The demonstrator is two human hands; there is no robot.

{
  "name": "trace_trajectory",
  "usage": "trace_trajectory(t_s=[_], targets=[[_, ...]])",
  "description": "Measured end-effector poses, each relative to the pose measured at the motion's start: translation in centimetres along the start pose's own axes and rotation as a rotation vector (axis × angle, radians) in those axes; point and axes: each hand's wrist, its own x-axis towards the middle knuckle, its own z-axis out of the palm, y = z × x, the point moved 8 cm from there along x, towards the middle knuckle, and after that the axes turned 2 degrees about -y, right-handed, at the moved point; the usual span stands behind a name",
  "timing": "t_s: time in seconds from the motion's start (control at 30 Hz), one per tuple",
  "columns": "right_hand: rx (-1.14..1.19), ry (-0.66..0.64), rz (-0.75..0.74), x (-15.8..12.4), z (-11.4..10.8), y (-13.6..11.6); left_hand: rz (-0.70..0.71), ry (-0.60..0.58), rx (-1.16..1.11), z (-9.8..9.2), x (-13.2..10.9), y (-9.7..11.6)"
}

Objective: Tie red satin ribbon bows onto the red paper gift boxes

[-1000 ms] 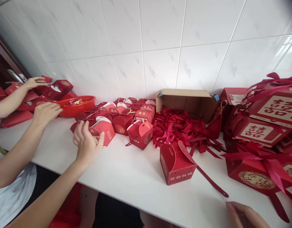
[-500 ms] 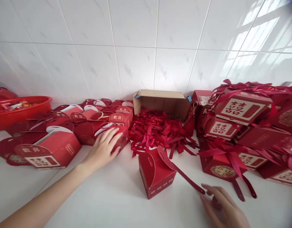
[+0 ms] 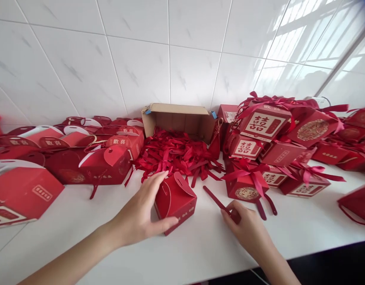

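Note:
My left hand [image 3: 143,211] wraps round the left side of a small red gift box [image 3: 178,200] that stands on the white counter [image 3: 200,249], thumb at its near corner and fingers along its far edge. The box's curved top flaps stand partly up. My right hand [image 3: 246,225] rests on the counter to the right of the box, its fingertips pinching the near end of a dark red ribbon strip [image 3: 216,200] that lies flat.
A heap of red ribbons [image 3: 176,152] spills from a cardboard box [image 3: 178,118] on its side at the wall. Several open red boxes [image 3: 105,164] crowd the left. Ribbon-tied red boxes [image 3: 263,126] pile up on the right. The counter's front edge runs close below my hands.
My left hand left the boxes at the left and took hold of the small red box. My right hand moved up to the ribbon strip's end. The view swung right.

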Motion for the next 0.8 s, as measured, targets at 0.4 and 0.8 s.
trace_trajectory(t_s=[0.4, 0.8], targets=[[0.093, -0.147, -0.263, 6.9, -7.5, -7.7, -0.115, -0.104, -0.336, -0.2, -1.4, -1.9], [-0.03, -0.025, -0.034, 18.0, -1.2, -8.1, -0.222, -0.069, -0.406, -0.3, -1.3, -1.6]])
